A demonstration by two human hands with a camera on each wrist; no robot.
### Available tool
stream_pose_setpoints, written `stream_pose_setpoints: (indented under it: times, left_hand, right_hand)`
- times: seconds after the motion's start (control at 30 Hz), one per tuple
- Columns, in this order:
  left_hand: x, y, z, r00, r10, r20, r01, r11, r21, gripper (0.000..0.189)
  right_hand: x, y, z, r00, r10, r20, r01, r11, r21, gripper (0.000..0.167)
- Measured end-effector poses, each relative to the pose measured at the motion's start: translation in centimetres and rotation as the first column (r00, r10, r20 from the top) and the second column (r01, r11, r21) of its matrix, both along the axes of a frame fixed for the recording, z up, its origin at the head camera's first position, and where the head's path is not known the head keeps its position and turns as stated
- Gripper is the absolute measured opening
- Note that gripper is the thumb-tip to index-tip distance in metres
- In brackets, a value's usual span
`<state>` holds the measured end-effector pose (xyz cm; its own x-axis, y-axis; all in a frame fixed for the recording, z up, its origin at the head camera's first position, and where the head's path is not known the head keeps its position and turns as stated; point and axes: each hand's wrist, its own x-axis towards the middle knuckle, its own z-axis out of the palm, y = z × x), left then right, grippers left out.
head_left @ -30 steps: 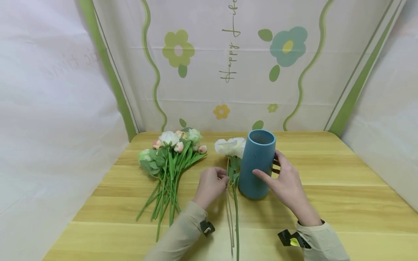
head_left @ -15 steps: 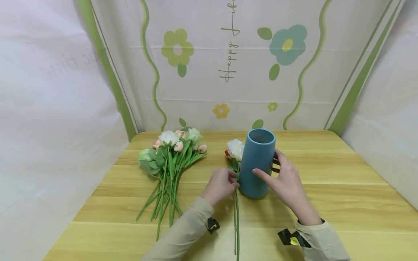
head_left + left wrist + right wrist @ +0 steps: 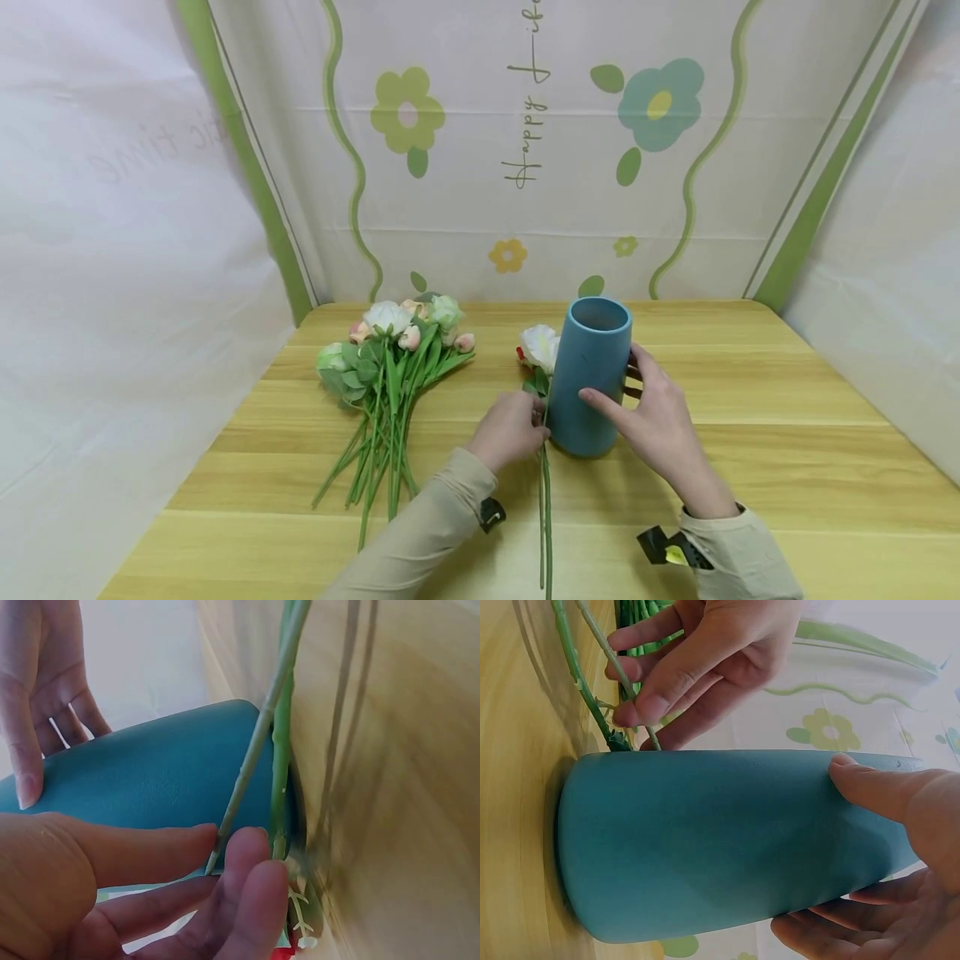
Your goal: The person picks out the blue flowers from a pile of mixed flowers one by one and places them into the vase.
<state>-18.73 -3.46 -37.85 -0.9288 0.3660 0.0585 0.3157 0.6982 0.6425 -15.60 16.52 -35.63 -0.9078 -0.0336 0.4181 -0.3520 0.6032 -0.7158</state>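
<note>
My left hand (image 3: 510, 429) pinches a thin green flower stem (image 3: 259, 739) between thumb and forefinger, close to the left side of a blue vase (image 3: 588, 375). A thicker green stem (image 3: 282, 750) runs beside it. Above the hand, a white flower (image 3: 540, 346) with a bit of red (image 3: 520, 354) at its edge is partly hidden behind the vase. The vase stands upright on the table, its mouth facing up. My right hand (image 3: 663, 425) holds the vase from the right, thumb on the near side and the other fingers round the back.
On the left of the wooden table (image 3: 750, 475) lies a bunch of artificial flowers (image 3: 397, 350) in white, pink and pale green, stems pointing toward me. A white curtain (image 3: 465, 192) with printed flowers hangs behind the table, with more white cloth at both sides.
My left hand has moved right, toward the vase, bringing the pinched stem alongside the other one. The white petals beside the vase now spread less widely. The right hand and vase have stayed put.
</note>
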Motion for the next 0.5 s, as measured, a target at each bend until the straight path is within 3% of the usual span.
stream_pose_setpoints:
  times: [0.23, 0.5]
  left_hand:
    - [0.17, -0.09, 0.29, 0.999, 0.041, 0.02, -0.04, 0.999, -0.032, 0.025]
    - [0.28, -0.51, 0.76, 0.998, 0.058, 0.006, -0.058, 0.997, -0.055, 0.015]
  right_hand:
    - [0.05, -0.04, 0.04, 1.0, 0.002, 0.001, -0.002, 1.0, -0.003, 0.088]
    - [-0.02, -0.08, 0.07, 1.0, 0.004, 0.002, -0.004, 1.0, -0.006, 0.087]
